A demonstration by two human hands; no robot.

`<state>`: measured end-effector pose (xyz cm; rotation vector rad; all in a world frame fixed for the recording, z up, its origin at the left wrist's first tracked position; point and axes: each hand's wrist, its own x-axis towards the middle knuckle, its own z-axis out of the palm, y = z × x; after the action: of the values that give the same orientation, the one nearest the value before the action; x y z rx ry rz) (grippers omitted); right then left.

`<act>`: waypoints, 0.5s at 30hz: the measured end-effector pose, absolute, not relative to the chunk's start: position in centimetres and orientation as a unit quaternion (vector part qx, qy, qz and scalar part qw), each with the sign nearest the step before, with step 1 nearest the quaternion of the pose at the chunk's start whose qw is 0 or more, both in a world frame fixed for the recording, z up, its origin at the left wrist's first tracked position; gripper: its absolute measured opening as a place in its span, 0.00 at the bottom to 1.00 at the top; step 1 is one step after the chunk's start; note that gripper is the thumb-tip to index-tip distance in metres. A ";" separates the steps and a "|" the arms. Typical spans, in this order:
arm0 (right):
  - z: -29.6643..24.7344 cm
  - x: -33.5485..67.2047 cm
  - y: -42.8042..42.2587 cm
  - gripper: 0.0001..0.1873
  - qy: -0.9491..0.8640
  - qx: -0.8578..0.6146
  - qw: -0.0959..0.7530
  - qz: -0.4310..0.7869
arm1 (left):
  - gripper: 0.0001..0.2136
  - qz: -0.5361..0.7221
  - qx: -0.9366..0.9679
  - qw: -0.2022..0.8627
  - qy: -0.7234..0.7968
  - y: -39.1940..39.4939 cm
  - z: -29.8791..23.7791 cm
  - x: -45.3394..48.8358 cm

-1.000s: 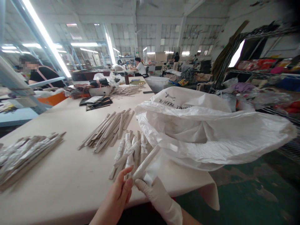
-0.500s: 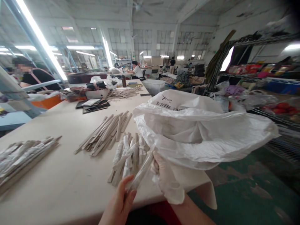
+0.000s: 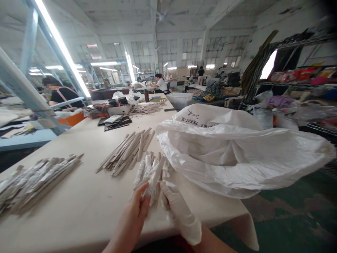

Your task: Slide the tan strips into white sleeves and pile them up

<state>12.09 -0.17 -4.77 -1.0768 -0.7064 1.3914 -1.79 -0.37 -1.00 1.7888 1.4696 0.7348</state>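
My bare left hand (image 3: 133,214) is closed around the lower end of a slim bundle of strips (image 3: 156,171) in thin white wrapping. The bundle slants away from me above the table. On my right hand (image 3: 180,211) is a pale glove. Its fingers are pinched together beside the bundle, at what looks like a loose edge of the white wrapping. Beneath and behind lie other wrapped strip bundles (image 3: 140,172), partly hidden by my hands. Farther off lies a loose pile of bare beige strips (image 3: 126,149).
A big open white sack (image 3: 210,149) with handwriting covers the table's right side. More wrapped bundles (image 3: 39,182) lie at the left of the table (image 3: 86,207). Black flat pieces (image 3: 117,123) lie farther back. A wire shelf (image 3: 297,84) stands right; people work in the background.
The bundle is turned more upright and lies farther over the other bundles. My right hand has moved from its far end down its side, closer to my left. The view has swung slightly left.
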 end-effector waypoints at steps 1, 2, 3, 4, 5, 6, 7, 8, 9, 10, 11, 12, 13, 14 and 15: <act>-4.8 12.7 0.0 0.22 -0.321 -0.480 0.584 0.571 | 0.22 0.263 0.710 0.304 0.578 1.0 -0.6 -2.2; -4.9 13.5 0.3 0.21 -0.341 -0.503 0.580 0.542 | 0.22 0.242 0.725 0.264 0.589 2.5 -0.3 -2.6; -5.1 14.5 0.6 0.20 -0.360 -0.530 0.572 0.512 | 0.21 0.214 0.735 0.231 0.600 4.1 -0.1 -3.0; -5.4 15.5 1.0 0.19 -0.378 -0.561 0.556 0.483 | 0.21 0.176 0.745 0.201 0.611 5.7 -0.1 -3.4; -5.8 16.4 1.4 0.18 -0.393 -0.595 0.533 0.455 | 0.21 0.157 0.748 0.190 0.616 7.2 -0.3 -3.7; -6.2 17.2 1.8 0.18 -0.406 -0.626 0.506 0.432 | 0.20 0.138 0.748 0.185 0.622 8.5 -0.6 -4.0; -6.6 17.8 2.4 0.18 -0.417 -0.651 0.479 0.416 | 0.20 0.120 0.746 0.185 0.628 9.7 -1.0 -4.1; -7.0 18.1 2.9 0.19 -0.426 -0.667 0.455 0.407 | 0.22 0.106 0.742 0.189 0.634 10.7 -1.6 -4.1; -7.4 18.2 3.6 0.20 -0.435 -0.676 0.435 0.405 | 0.24 0.090 0.738 0.194 0.641 11.5 -2.1 -3.9; -7.7 18.1 4.2 0.21 -0.443 -0.678 0.420 0.408 | 0.28 0.076 0.733 0.199 0.646 12.1 -2.7 -3.6; -7.9 17.7 4.9 0.22 -0.451 -0.678 0.410 0.411 | 0.32 0.067 0.730 0.204 0.649 12.5 -3.2 -3.0; -8.0 17.2 5.6 0.21 -0.459 -0.678 0.400 0.412 | 0.35 0.061 0.728 0.209 0.650 12.8 -3.7 -2.4; -8.1 16.6 6.2 0.20 -0.468 -0.677 0.391 0.412 | 0.37 0.057 0.728 0.215 0.648 12.9 -4.1 -1.7; -8.1 15.8 6.8 0.18 -0.478 -0.674 0.384 0.412 | 0.39 0.056 0.729 0.220 0.645 12.9 -4.4 -1.0; -8.1 14.9 7.2 0.16 -0.491 -0.667 0.378 0.413 | 0.41 0.054 0.731 0.225 0.642 12.9 -4.7 -0.3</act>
<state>14.93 7.17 -8.07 -1.7058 -1.2560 1.0549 -0.32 12.89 -4.66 2.0165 1.7716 0.1500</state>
